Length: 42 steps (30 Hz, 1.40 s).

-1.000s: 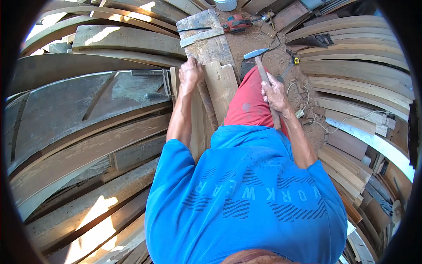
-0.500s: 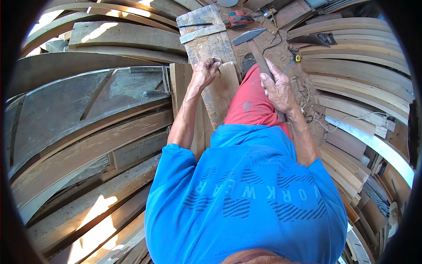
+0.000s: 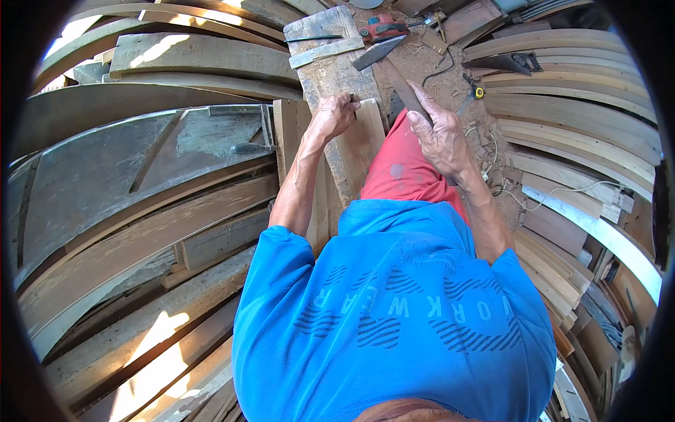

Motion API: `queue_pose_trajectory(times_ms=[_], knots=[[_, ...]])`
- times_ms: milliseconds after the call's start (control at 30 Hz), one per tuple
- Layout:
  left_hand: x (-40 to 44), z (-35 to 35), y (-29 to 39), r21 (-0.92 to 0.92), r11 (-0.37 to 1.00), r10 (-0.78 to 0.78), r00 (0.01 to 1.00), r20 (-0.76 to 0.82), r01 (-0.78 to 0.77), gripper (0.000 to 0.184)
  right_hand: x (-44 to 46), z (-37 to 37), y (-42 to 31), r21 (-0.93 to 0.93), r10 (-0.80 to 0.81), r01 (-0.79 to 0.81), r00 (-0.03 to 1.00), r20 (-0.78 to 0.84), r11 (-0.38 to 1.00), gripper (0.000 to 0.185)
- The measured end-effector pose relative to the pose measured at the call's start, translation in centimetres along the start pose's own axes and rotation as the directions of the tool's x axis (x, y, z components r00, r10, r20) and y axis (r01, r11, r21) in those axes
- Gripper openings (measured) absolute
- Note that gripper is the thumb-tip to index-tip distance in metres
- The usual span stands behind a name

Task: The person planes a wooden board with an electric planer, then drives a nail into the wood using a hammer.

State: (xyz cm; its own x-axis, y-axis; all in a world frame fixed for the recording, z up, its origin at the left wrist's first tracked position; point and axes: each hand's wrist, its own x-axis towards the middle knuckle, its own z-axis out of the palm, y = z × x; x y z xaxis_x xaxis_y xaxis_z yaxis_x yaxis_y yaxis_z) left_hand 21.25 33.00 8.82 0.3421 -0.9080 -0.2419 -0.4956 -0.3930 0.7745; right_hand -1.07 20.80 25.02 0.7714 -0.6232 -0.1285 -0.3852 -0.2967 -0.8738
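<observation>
My right hand (image 3: 443, 141) is wrapped around the wooden handle of a hammer (image 3: 402, 83), whose grey metal head is up and to the left, above the work board. Over the end of a pale wooden plank (image 3: 362, 141), my left hand (image 3: 335, 116) is closed in a fist. A small dark tip shows at its fingers; the rest of what it grips is hidden. The plank lies on a worn wooden board (image 3: 330, 77) in front of me. Beside it stands another pale timber piece (image 3: 288, 133). My right leg, in red trousers, is close to the plank.
On the board are a flat wood strip (image 3: 327, 53) and a thin dark tool (image 3: 314, 38). A red power tool (image 3: 383, 28) sits beyond. A handsaw (image 3: 503, 63) and a yellow tape measure (image 3: 479, 93) lie right. Stacked timber (image 3: 204, 60) lines both sides.
The hammer has swung down and left, its head now lower and nearer the board. My right hand has tilted with it. My left hand stays closed at the plank's end, shifted only slightly.
</observation>
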Motion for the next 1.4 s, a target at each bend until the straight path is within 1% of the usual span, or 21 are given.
queue_pose_trajectory(times_ms=[133, 200, 233, 267, 367, 433, 533, 633, 667, 767, 800, 833, 867, 900, 933, 1033, 1100, 1133, 1233, 1300, 1400], knots=[[0.3, -0.2, 0.2, 0.008, 1.000, 0.003, 0.999, 0.040, -0.003, 0.019, 0.3, 0.5, 0.6, -0.018, -0.002, 0.002, 1.000, -0.009, 1.000, 0.050], [0.9, -0.4, 0.9, -0.014, 0.999, -0.027, 0.991, 0.128, 0.029, 0.020, 0.5, 0.7, 0.9, -0.070, 0.040, -0.038, 0.999, 0.021, 0.997, 0.050], [1.1, -0.5, 1.2, -0.024, 0.999, -0.041, 0.984, 0.173, 0.046, 0.020, 0.6, 0.7, 1.2, -0.107, 0.087, -0.080, 0.995, 0.055, 0.991, 0.050], [1.3, -0.4, 1.1, 0.004, 0.999, -0.036, 0.980, 0.193, 0.036, 0.021, 0.7, 0.6, 1.5, -0.146, 0.134, -0.121, 0.987, 0.085, 0.982, 0.050], [2.0, -0.5, 1.0, 0.061, 0.998, -0.004, 0.970, 0.241, -0.011, 0.022, 0.7, 1.0, 6.1, -0.323, 0.058, -0.004, 0.986, 0.159, 0.946, 0.050], [2.2, -1.1, 1.5, 0.062, 0.997, 0.031, 0.964, 0.266, -0.050, 0.022, 0.6, 0.6, 5.4, -0.200, 0.102, -0.089, 0.993, 0.055, 0.976, 0.050], [3.1, -1.2, 2.0, 0.191, 0.976, 0.028, 0.934, 0.356, -0.102, 0.022, 0.1, 0.3, 3.2, 0.007, 0.233, -0.234, 0.967, -0.098, 0.972, 0.048], [3.3, -1.4, 2.3, 0.181, 0.970, 0.082, 0.921, 0.381, -0.162, 0.023, -0.4, 2.1, 5.3, -0.079, 0.123, -0.136, 0.980, -0.158, 0.988, 0.049], [3.5, -1.3, 2.2, 0.170, 0.973, 0.084, 0.921, 0.380, -0.159, 0.023, -0.6, 2.3, 8.4, -0.224, -0.033, 0.014, 0.996, -0.081, 0.975, 0.049], [3.6, -1.2, 1.4, 0.163, 0.975, 0.079, 0.922, 0.378, -0.151, 0.024, -0.3, 1.3, 10.2, -0.207, -0.049, 0.037, 0.997, -0.055, 0.978, 0.052], [3.7, -1.1, 1.3, 0.171, 0.973, 0.082, 0.921, 0.382, -0.157, 0.024, -0.4, 0.6, 6.9, -0.065, 0.151, -0.156, 0.985, -0.077, 0.986, 0.052], [3.8, -1.0, 1.3, 0.177, 0.970, 0.087, 0.918, 0.387, -0.166, 0.025, -0.5, 0.3, 4.4, 0.078, 0.349, -0.344, 0.934, -0.074, 0.936, 0.052], [4.0, -1.0, 1.3, 0.176, 0.974, 0.060, 0.911, 0.408, -0.142, 0.026, -0.5, 0.6, 3.3, 0.102, 0.303, -0.289, 0.938, -0.171, 0.952, 0.053], [4.1, -1.0, 1.3, 0.186, 0.970, 0.067, 0.904, 0.421, -0.159, 0.025, -0.8, 1.1, 4.9, -0.029, 0.211, -0.216, 0.971, -0.115, 0.976, 0.052], [4.3, -1.1, 1.3, 0.198, 0.964, 0.077, 0.898, 0.432, -0.178, 0.025, -1.2, 2.0, 8.1, -0.156, 0.122, -0.128, 0.991, -0.050, 0.979, 0.052], [5.0, -1.4, 2.0, 0.266, 0.930, 0.097, 0.869, 0.486, -0.253, 0.024, -0.7, 2.0, 9.0, -0.158, -0.016, 0.012, 0.999, -0.027, 0.987, 0.051], [5.2, -1.0, 2.1, 0.310, 0.902, 0.098, 0.843, 0.529, -0.300, 0.023, -1.3, 1.3, 7.7, 0.008, 0.191, -0.191, 0.982, 0.000, 0.982, 0.051], [5.6, -0.6, 2.1, 0.329, 0.887, 0.099, 0.830, 0.549, -0.323, 0.024, -1.4, 1.6, 7.4, 0.182, 0.241, -0.234, 0.970, -0.017, 0.955, 0.052], [6.3, 0.1, 2.7, 0.348, 0.865, 0.085, 0.790, 0.608, -0.361, 0.025, -1.7, 1.6, 7.7, 0.378, 0.320, -0.300, 0.947, 0.010, 0.876, 0.053], [6.4, 0.5, 3.1, 0.336, 0.871, 0.082, 0.780, 0.620, -0.358, 0.025, -2.0, 1.3, 7.3, 0.421, 0.342, -0.319, 0.940, 0.023, 0.849, 0.054], [6.4, 1.6, 3.8, 0.404, 0.823, 0.056, 0.765, 0.642, -0.399, 0.026, -2.8, 1.0, 7.7, 0.461, 0.343, -0.313, 0.939, 0.019, 0.831, 0.054]])
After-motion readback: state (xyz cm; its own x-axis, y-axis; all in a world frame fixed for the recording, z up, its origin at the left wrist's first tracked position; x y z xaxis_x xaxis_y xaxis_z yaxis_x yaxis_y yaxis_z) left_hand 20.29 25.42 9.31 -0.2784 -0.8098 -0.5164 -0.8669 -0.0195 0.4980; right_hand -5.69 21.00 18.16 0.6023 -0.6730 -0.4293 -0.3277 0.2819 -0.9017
